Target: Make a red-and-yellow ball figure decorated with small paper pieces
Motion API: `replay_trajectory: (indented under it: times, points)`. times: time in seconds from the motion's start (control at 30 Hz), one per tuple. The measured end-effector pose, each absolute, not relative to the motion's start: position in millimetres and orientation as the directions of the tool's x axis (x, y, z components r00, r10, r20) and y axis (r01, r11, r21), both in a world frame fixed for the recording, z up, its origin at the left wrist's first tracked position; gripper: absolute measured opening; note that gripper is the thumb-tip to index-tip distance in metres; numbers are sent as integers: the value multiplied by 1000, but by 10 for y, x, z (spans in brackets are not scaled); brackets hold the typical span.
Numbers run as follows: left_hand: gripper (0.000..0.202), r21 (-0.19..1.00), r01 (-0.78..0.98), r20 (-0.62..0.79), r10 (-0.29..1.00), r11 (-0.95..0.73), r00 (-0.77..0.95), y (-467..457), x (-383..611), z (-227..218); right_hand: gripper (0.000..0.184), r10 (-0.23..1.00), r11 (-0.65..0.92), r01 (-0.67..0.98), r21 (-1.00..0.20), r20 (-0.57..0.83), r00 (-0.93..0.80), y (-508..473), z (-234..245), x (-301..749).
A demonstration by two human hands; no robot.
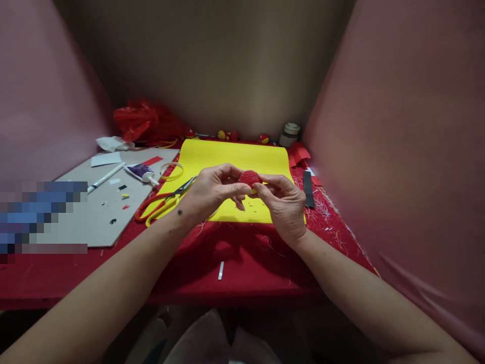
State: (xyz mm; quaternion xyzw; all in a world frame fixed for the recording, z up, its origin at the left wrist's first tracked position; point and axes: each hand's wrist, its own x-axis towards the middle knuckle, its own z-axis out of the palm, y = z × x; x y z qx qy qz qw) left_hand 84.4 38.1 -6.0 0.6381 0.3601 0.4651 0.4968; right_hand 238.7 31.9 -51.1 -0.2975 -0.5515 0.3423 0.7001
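Observation:
Both of my hands meet above a yellow corrugated sheet (231,156) lying on a red cloth-covered table (242,263). Between them is a small red textured ball-like piece (249,177). My left hand (212,192) pinches it from the left with fingers curled. My right hand (282,202) grips it from the right with thumb and fingertips. Red-and-yellow scissors (161,202) lie just left of my left hand, partly on the yellow sheet.
A grey cardboard sheet (102,212) at left carries a glue tube (142,173), a white pen (104,178) and paper scraps. A red plastic bag (146,121), small red-yellow balls (227,135) and a jar (290,134) stand at the back. A black strip (308,188) lies at right. Pink walls close both sides.

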Motion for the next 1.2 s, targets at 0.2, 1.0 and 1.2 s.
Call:
replay_trajectory:
  times: [0.2, 1.0, 1.2]
  points:
    - [26, 960, 43, 245, 906, -276, 346, 404, 784, -68, 16, 811, 583, -156, -797, 561, 164, 312, -502, 2387]
    - [23, 961, 51, 239, 911, -272, 336, 336, 853, -6, 12, 778, 628, -179, -757, 609, 155, 298, -544, 2370]
    - [22, 964, 60, 221, 909, -257, 354, 320, 857, 2, 10, 793, 609, -179, -773, 591, 145, 285, -553, 2367]
